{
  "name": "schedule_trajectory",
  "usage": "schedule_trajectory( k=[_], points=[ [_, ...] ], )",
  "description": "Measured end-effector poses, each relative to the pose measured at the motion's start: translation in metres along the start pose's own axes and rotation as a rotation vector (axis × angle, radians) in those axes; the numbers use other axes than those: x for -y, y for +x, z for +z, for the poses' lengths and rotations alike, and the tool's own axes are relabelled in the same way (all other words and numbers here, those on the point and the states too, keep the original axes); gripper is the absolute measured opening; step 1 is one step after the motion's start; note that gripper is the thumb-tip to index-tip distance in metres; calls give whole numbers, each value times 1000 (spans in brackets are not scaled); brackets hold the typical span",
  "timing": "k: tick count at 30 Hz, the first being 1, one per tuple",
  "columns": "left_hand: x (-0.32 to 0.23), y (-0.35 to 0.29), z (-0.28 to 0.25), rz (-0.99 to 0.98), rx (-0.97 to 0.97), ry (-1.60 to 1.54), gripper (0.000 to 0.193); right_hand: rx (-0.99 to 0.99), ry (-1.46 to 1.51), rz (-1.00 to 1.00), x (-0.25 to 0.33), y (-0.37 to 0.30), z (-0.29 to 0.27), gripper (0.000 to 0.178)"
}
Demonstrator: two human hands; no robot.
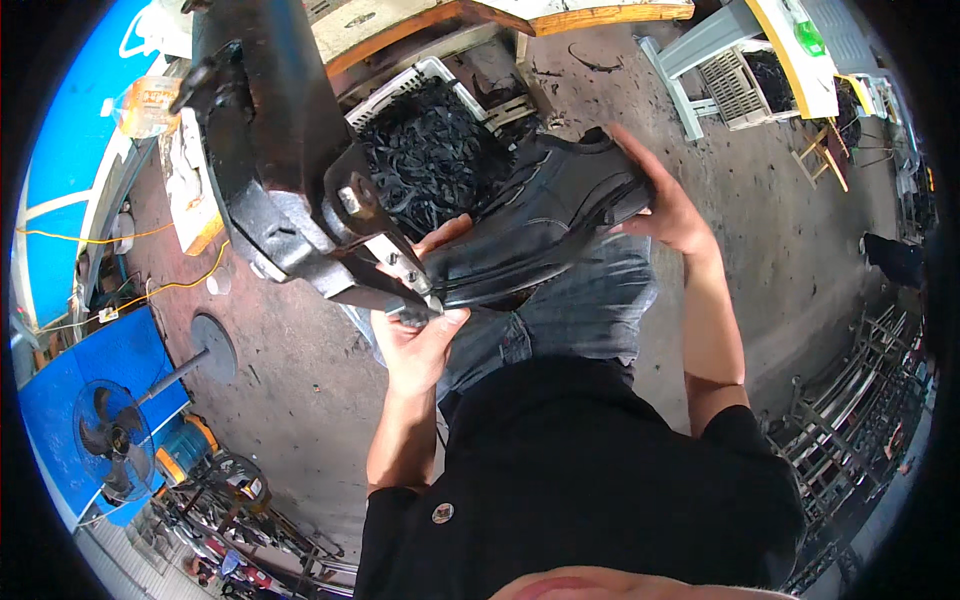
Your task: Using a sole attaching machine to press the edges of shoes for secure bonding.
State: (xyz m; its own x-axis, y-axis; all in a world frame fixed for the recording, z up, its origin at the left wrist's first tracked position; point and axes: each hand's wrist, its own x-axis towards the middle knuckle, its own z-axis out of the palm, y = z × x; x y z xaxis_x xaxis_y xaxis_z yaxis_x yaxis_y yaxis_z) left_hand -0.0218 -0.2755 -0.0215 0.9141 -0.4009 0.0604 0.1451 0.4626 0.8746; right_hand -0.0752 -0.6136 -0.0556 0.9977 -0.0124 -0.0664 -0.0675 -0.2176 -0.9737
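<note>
Grey workshop floor (770, 250), strewn with dark scraps, surrounds one seated person in a black T-shirt (580, 470) and jeans (600, 310). Two bare hands grip one black leather shoe (550, 215), which lies sideways above the lap. The left hand (415, 345) closes on the shoe's left end, thumb below and fingers above, partly hidden by the head of one dark metal machine (275, 120); whether shoe and machine touch, I cannot tell. The right hand (675, 210) wraps the shoe's right end. Two plastic crates show: one white crate (432, 72) heaped with black strips (430, 150) just beyond the shoe, one beige crate (733, 88) at upper right. One standing fan (115, 440) is at lower left.
</note>
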Motion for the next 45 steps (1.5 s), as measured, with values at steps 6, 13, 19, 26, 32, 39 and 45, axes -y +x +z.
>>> schedule_trajectory(
  k=[6,13,19,26,32,39,45],
  points=[
    [3,2,-1,33,40,29,67,17,-36,-5,13,5,-12,117],
    [-5,5,5,33,59,20,64,-5,22,11,-3,-1,-3,117],
    [-7,4,-3,9,68,89,66,-15,64,59,10,0,-5,118],
    [-2,3,0,38,38,-20,69,-23,10,-83,30,5,-28,116],
    [10,-8,-10,49,-69,-131,73,-59,81,-222,57,8,-38,116],
    [29,-33,-47,-41,-163,-400,67,-145,1,-291,110,9,-19,119],
    [25,-34,-63,-118,-266,-511,70,-92,-101,-326,137,7,18,113]
  ],
)
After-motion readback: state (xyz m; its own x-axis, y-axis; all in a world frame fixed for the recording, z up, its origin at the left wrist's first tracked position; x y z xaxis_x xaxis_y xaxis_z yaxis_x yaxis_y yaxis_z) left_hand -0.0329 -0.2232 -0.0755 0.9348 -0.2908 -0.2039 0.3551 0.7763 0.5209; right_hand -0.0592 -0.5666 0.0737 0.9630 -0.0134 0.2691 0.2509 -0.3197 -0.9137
